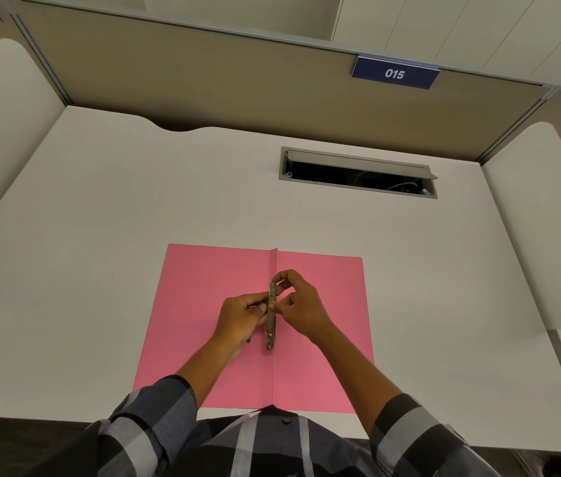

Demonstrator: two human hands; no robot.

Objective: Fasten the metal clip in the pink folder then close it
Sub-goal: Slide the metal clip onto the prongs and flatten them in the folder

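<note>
The pink folder (320,325) lies open flat on the counter (100,235) in front of you, so closing it is still ahead. Your left hand (241,320) and right hand (301,304) both pinch the metal clip (272,316) along the centre fold; I judge the fastening underway, not finished, though whether its prongs are seated is too small to tell

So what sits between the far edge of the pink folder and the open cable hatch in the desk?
Nothing: in the head view the stretch of white desk between the pink folder and the cable hatch is bare.
</note>
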